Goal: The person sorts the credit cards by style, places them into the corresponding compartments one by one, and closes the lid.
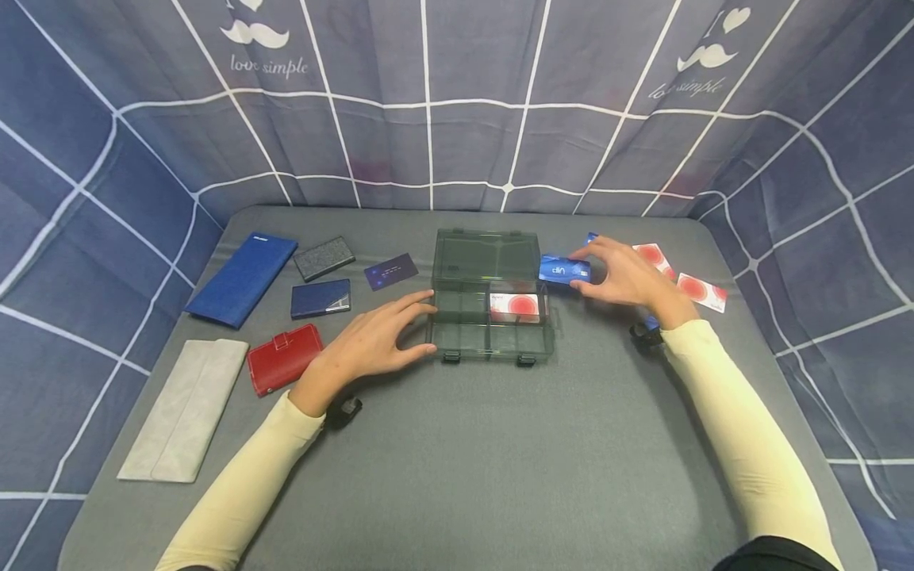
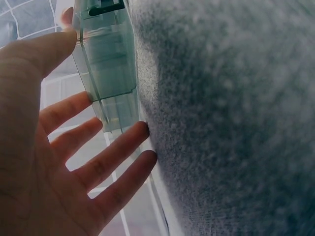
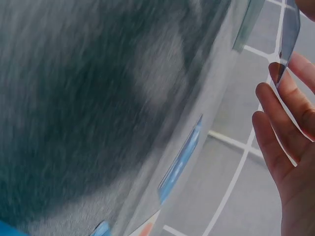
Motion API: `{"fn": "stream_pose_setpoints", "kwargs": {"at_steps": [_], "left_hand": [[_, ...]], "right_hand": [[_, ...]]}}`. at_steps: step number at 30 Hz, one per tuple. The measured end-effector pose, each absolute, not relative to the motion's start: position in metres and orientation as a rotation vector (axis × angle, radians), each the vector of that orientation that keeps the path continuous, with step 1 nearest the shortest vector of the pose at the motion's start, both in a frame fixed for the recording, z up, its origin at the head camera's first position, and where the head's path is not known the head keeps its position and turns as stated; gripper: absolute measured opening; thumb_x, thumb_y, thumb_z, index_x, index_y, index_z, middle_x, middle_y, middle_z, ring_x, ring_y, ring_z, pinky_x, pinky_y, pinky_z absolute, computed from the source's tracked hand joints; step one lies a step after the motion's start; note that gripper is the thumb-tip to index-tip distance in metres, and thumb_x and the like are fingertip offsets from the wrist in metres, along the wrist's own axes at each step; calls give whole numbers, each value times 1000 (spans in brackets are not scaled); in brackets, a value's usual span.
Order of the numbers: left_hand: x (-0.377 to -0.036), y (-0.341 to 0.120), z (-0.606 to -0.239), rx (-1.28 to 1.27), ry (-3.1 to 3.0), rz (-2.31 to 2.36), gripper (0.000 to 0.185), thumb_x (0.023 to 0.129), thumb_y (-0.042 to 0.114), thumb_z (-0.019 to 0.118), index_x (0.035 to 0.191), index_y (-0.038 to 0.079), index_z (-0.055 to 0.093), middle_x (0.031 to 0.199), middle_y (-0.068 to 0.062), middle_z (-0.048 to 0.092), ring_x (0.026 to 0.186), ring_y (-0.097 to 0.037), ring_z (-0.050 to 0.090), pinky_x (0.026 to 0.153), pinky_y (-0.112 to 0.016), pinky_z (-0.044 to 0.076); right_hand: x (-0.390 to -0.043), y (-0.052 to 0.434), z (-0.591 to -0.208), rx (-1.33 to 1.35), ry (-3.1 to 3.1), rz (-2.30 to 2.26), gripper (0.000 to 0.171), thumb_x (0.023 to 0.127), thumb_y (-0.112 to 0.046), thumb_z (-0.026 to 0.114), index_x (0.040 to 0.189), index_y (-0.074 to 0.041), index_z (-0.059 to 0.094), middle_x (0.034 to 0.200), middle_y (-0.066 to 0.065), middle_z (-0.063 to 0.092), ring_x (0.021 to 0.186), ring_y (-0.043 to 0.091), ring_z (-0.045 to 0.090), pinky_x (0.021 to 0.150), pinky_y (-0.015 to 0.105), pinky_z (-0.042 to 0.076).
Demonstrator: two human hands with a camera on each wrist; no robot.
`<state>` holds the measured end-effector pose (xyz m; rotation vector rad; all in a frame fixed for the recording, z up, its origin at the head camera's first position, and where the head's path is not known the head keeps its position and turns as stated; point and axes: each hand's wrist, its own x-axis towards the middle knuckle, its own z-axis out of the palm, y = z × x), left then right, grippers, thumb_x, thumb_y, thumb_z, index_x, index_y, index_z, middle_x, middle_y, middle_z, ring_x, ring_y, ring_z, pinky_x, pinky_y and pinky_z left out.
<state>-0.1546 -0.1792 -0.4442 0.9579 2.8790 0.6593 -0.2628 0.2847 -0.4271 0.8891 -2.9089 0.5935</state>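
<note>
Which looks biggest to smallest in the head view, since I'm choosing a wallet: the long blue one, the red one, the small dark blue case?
1. Long blue wallet.
2. Red wallet.
3. Small dark blue case.
The red one lies nearer the camera, so its lead is unsure.

Even soft light, blurred wrist views

"love simple" on backdrop cloth (image 1: pixel 266 67), "vip" on blue card (image 1: pixel 564 270)

Smoky clear plastic box (image 1: pixel 489 297) by the left fingers (image 1: pixel 417 304); glossy blue card (image 1: pixel 564 270); matt, fuzzy grey cloth tabletop (image 1: pixel 500 444).
</note>
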Motion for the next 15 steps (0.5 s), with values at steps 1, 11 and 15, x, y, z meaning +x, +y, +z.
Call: {"fn": "stream_pose_setpoints", "kwargs": {"at_steps": [1, 11, 15], "left_hand": [[-155, -179, -444, 960, 2877, 663, 65, 98, 57, 74, 150, 19, 62, 170, 4, 42, 136, -26, 61, 86, -50, 59], [-155, -180, -446, 983, 2873, 685, 65, 98, 55, 75, 149, 18, 63, 169, 1, 44, 137, -27, 61, 86, -51, 60], [-156, -180, -447, 984, 2875, 687, 65, 98, 56, 75, 149, 18, 63, 169, 1, 43, 139, -28, 60, 90, -53, 59]], "right_hand": [[-261, 283, -427, 906, -2895, 592, 53, 87, -36, 86, 132, -11, 74, 134, 19, 67, 119, 43, 67, 95, 61, 54], [-239, 260, -426, 1052, -2831, 630, 51, 88, -38, 87, 130, -13, 75, 124, 7, 72, 117, 30, 67, 99, 55, 53], [-227, 249, -422, 1134, -2810, 626, 50, 89, -39, 86, 131, -13, 75, 123, 5, 71, 119, 28, 67, 101, 53, 53]]}}
